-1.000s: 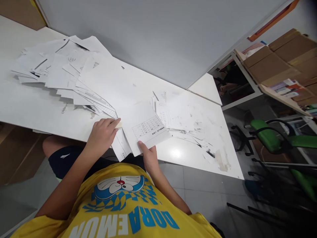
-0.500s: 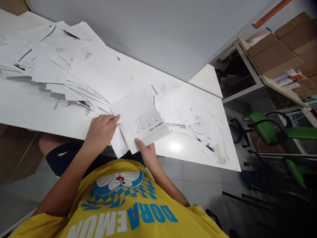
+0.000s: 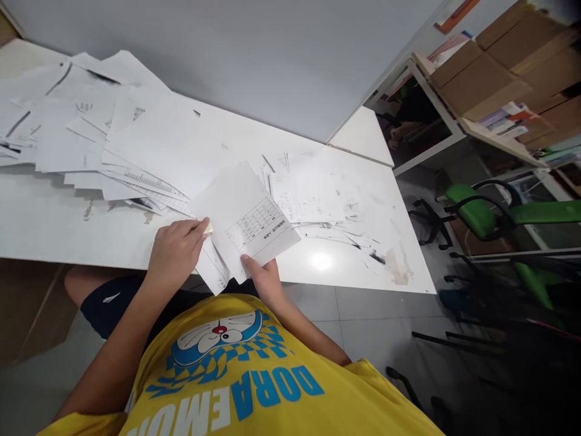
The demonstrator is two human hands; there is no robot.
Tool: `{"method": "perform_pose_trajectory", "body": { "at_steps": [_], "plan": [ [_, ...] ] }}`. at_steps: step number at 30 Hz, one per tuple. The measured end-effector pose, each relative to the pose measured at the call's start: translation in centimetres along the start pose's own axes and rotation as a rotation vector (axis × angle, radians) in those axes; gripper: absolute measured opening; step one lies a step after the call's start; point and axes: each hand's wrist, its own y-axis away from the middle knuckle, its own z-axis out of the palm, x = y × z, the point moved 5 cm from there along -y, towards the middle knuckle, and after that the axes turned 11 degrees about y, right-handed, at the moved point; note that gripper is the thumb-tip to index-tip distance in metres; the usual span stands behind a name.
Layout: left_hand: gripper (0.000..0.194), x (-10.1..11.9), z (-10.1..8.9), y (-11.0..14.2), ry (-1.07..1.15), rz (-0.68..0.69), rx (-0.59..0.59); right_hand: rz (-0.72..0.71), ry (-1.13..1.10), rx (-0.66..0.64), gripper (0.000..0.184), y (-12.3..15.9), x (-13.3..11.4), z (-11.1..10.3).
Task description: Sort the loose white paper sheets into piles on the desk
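Right hand (image 3: 267,281) grips sheet (image 3: 247,212) — white table (image 3: 113,239) — grey tiled floor (image 3: 370,339)

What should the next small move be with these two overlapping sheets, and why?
I'd probably ease the sheet with the printed table slightly right, off the lower sheet. The right hand has its thumb on the upper sheet's near edge, while the left hand pinches a small pale block by the overlap, where the two sheets lie askew.
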Motion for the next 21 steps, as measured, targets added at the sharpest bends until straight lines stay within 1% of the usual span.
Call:
{"method": "perform_pose_trajectory", "body": {
  "at_steps": [2, 4, 6, 10, 11, 12, 13, 15, 17, 19, 21],
  "plan": [
    [0.039, -0.1, -0.3, 0.0, 0.046, 0.003, 0.033, 0.008, -0.023, 0.034, 0.065, -0.2, -0.1, -0.3],
    [0.038, -0.2, -0.6, 0.0, 0.099, -0.011, 0.079, -0.009, -0.038, 0.104, 0.061, -0.7, -0.8, -1.7],
    [0.037, -0.1, -0.9, -0.1, 0.145, -0.022, 0.138, -0.049, -0.054, 0.213, 0.057, -1.8, -2.0, -4.5],
    [0.036, 0.3, -1.4, 0.1, 0.186, -0.008, 0.229, -0.155, -0.191, 0.449, 0.046, -5.8, -4.4, -11.9],
    [0.037, 0.4, -1.6, 0.2, 0.188, -0.002, 0.249, -0.149, -0.256, 0.523, 0.040, -7.0, -4.6, -13.6],
    [0.037, 0.4, -1.7, 0.3, 0.189, 0.005, 0.272, -0.120, -0.321, 0.574, 0.034, -8.2, -4.4, -14.8],
    [0.038, 0.4, -1.9, 0.5, 0.190, 0.014, 0.298, -0.090, -0.374, 0.616, 0.028, -9.3, -4.2, -15.5],
    [0.038, 0.3, -2.2, 0.8, 0.188, 0.037, 0.354, -0.079, -0.452, 0.649, 0.021, -11.2, -3.9, -15.7],
    [0.037, 0.0, -2.3, 1.2, 0.178, 0.049, 0.400, -0.076, -0.512, 0.632, 0.019, -12.4, -3.6, -14.7],
    [0.036, -0.5, -2.6, 1.8, 0.160, 0.051, 0.436, -0.035, -0.546, 0.610, 0.018, -12.5, -3.3, -13.6],
    [0.035, -1.1, -3.2, 2.4, 0.133, 0.050, 0.451, -0.001, -0.535, 0.609, 0.016, -11.5, -3.0, -13.4]
  ]
}}
